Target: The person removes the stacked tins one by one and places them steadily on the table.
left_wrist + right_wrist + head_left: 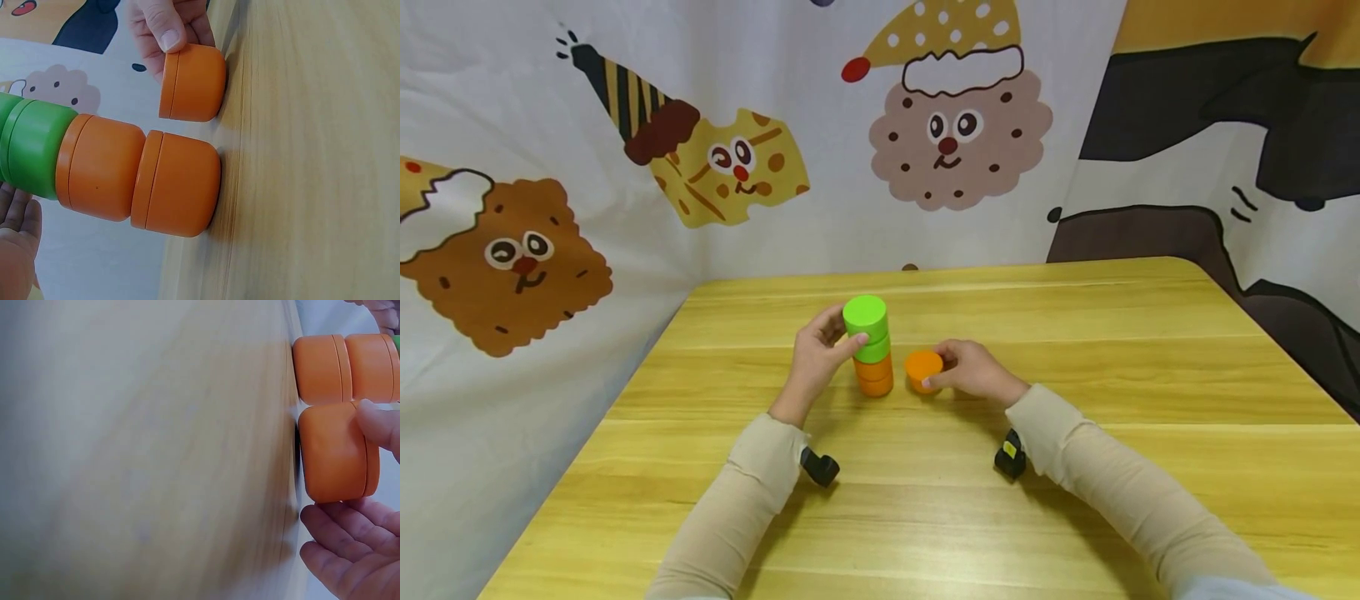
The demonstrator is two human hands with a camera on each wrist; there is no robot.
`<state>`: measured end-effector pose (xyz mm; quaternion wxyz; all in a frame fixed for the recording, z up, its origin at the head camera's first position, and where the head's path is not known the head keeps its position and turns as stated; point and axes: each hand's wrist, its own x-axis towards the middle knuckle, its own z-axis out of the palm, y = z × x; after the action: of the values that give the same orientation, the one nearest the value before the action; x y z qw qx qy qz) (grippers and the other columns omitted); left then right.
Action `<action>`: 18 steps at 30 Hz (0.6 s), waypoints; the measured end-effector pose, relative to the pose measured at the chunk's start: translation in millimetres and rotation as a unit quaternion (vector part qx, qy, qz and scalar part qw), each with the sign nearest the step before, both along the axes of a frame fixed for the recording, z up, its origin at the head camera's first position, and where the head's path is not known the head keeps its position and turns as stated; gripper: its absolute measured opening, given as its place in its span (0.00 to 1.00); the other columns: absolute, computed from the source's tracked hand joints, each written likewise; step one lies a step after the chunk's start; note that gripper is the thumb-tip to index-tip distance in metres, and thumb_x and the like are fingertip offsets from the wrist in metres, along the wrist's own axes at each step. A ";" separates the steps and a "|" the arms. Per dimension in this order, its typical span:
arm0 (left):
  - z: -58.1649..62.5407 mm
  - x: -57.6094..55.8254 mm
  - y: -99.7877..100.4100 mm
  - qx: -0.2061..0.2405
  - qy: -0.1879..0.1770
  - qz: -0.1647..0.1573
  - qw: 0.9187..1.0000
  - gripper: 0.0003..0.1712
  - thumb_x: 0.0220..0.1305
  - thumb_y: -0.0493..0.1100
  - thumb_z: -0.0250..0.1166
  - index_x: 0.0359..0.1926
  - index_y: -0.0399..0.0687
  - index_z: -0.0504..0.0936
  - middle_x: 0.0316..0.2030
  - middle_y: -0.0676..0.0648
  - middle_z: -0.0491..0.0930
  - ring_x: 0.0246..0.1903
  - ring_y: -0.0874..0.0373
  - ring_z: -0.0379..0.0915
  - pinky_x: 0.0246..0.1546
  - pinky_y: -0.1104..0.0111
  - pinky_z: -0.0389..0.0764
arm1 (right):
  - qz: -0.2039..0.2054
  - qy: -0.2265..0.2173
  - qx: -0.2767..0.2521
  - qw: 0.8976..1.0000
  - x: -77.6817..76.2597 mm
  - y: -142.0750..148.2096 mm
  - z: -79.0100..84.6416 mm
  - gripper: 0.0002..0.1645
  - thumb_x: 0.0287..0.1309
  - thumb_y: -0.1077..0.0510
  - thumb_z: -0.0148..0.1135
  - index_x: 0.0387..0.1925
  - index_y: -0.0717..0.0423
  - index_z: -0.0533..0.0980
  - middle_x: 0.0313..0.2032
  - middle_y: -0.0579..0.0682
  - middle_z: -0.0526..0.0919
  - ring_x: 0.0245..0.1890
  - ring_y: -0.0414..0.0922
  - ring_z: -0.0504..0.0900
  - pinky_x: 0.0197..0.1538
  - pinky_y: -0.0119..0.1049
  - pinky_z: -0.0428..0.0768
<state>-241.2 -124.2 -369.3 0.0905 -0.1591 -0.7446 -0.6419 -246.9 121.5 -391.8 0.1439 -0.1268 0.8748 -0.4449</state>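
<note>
A stack of small round lidded containers stands on the table, with two orange containers (876, 379) at the bottom and two green containers (866, 315) on top. My left hand (818, 350) holds the stack from the left at its green part, thumb across the front and fingers behind. To the right of the stack, a separate orange container (923, 372) is held by my right hand (976, 372) between thumb and fingers. That container (195, 84) has its base close over the wood in the left wrist view. In the right wrist view the thumb lies at its lid edge (372, 462).
The wooden table (910, 517) has its far edge against a white curtain (827, 242) printed with cartoon biscuits and cheese. Black wrist cameras hang under both cuffs, the left camera (820, 467) and the right camera (1011, 455).
</note>
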 end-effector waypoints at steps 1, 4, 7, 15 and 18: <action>-0.2 0.0 0.0 -0.001 -0.001 0.000 1.000 0.27 0.55 0.39 0.68 0.56 0.43 0.74 0.47 0.41 0.78 0.47 0.55 0.74 0.59 0.66 0.70 | 0.000 0.000 0.002 1.000 0.3 0.3 0.2 0.33 0.45 0.53 0.72 0.53 0.62 0.72 0.47 0.54 0.79 0.46 0.48 0.76 0.53 0.42 0.76; -0.2 0.1 0.2 0.000 -0.003 0.001 1.000 0.27 0.55 0.39 0.68 0.57 0.42 0.74 0.47 0.40 0.78 0.47 0.55 0.73 0.59 0.66 0.70 | -0.001 -0.002 0.006 1.000 0.6 1.0 0.7 0.33 0.44 0.53 0.73 0.52 0.62 0.73 0.46 0.54 0.79 0.45 0.47 0.76 0.52 0.41 0.76; -0.7 -0.6 0.4 0.003 -0.004 0.000 1.000 0.27 0.55 0.39 0.68 0.57 0.41 0.74 0.48 0.39 0.77 0.47 0.54 0.73 0.59 0.66 0.70 | 0.000 0.001 0.011 1.000 0.2 1.6 0.4 0.33 0.43 0.53 0.73 0.51 0.62 0.73 0.45 0.54 0.79 0.44 0.47 0.76 0.51 0.41 0.76; 3.6 1.5 2.1 0.009 -0.016 -0.003 1.000 0.28 0.55 0.36 0.67 0.58 0.38 0.72 0.50 0.37 0.76 0.48 0.53 0.72 0.60 0.65 0.69 | 0.005 -0.001 0.023 1.000 -0.7 3.7 0.9 0.36 0.43 0.53 0.73 0.53 0.63 0.72 0.47 0.55 0.79 0.45 0.47 0.76 0.51 0.42 0.76; 10.4 6.5 2.5 0.011 -0.024 -0.011 1.000 0.28 0.56 0.33 0.66 0.59 0.35 0.70 0.53 0.35 0.74 0.52 0.50 0.71 0.61 0.65 0.68 | 0.010 -0.007 0.022 1.000 -0.7 3.6 3.8 0.42 0.43 0.52 0.73 0.58 0.66 0.68 0.52 0.59 0.76 0.51 0.51 0.74 0.57 0.45 0.73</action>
<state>-234.7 -121.8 -358.9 0.0676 -0.1512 -0.7376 -0.6546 -247.6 125.1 -388.0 0.1571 -0.1297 0.8820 -0.4250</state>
